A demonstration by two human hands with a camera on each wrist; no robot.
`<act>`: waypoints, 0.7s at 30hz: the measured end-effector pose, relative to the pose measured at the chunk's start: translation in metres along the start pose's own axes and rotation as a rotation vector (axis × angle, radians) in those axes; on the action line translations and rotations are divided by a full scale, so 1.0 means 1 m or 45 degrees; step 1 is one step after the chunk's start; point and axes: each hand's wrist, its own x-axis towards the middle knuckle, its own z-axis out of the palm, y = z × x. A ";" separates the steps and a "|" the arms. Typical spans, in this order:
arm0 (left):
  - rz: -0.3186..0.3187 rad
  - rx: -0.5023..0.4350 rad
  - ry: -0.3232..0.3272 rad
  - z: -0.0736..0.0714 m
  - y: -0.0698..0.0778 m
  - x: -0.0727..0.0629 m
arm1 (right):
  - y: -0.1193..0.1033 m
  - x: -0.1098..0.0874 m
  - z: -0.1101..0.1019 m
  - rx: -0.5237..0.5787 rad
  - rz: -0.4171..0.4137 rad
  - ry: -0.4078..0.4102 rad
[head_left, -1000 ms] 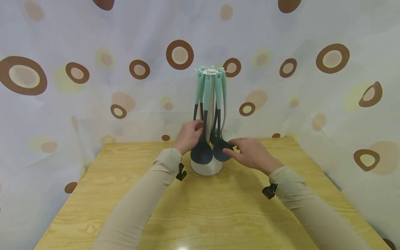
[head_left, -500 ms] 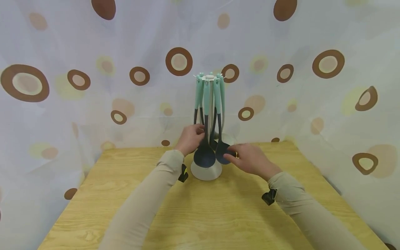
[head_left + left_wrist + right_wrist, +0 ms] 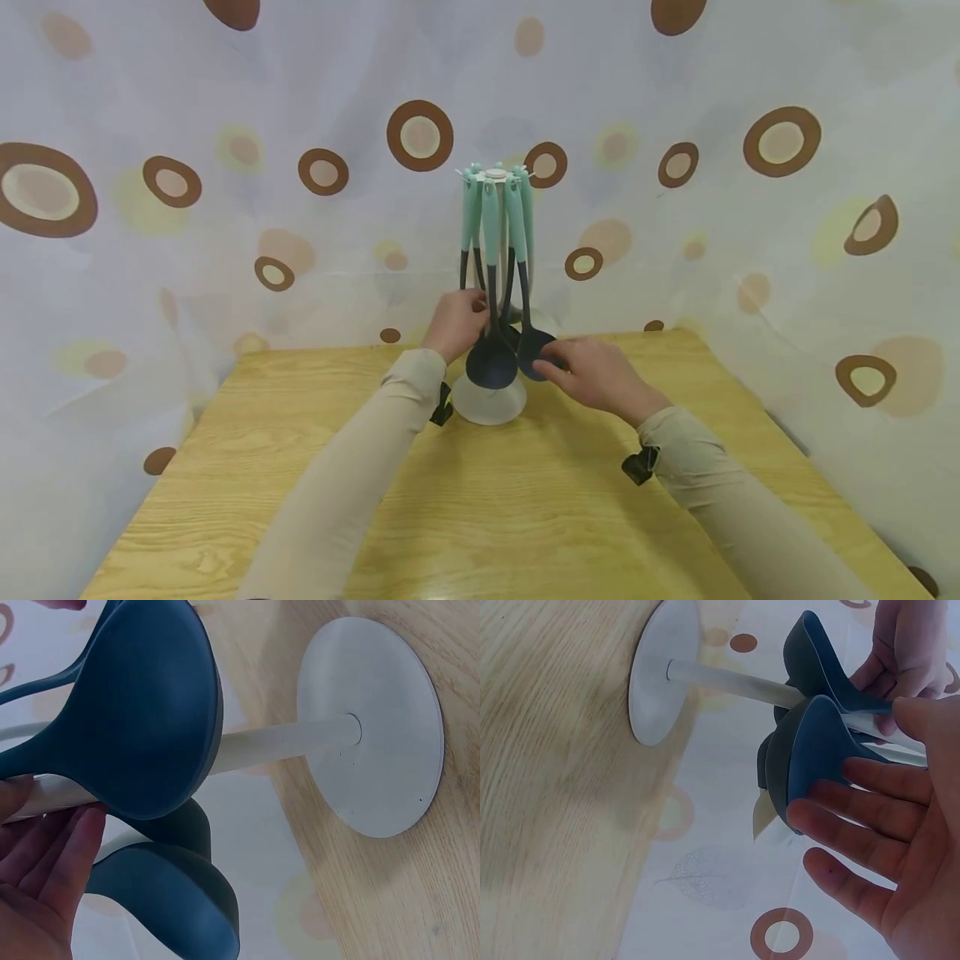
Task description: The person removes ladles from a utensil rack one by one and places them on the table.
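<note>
Several utensils with mint-green handles and dark blue heads hang from a white rotating-style rack (image 3: 489,404). My left hand (image 3: 455,321) is at the neck of the front ladle (image 3: 492,367); in the left wrist view its fairly straight fingers (image 3: 56,859) reach beside the pole, one fingertip right at the bowl's edge. My right hand (image 3: 600,372) is at the ladle on the right (image 3: 534,348). In the right wrist view its straight, spread fingers (image 3: 855,866) lie across that ladle's bowl (image 3: 817,746). Other utensil heads are partly hidden behind these two.
The rack's round white base (image 3: 375,742) stands on a wooden table (image 3: 450,517), near its back edge. A pale sheet (image 3: 337,83) with brown rings hangs behind and at both sides. Black wrist straps (image 3: 640,465) sit by the sleeves.
The front ladle has shifted slightly right over the base and my left hand has moved a little with it. The right hand stays at its ladle. The head view has tilted slightly.
</note>
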 end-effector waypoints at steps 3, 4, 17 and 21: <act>0.041 0.048 0.028 0.000 0.000 0.000 | 0.001 0.001 0.001 0.005 -0.004 0.010; 0.054 0.061 0.034 0.000 0.000 0.000 | 0.001 0.002 0.001 0.007 -0.006 0.015; 0.088 0.066 0.027 -0.002 0.003 0.002 | 0.004 0.002 -0.002 0.010 -0.003 0.034; 0.076 0.058 0.016 -0.003 0.005 0.001 | 0.005 0.001 -0.003 0.010 -0.010 0.036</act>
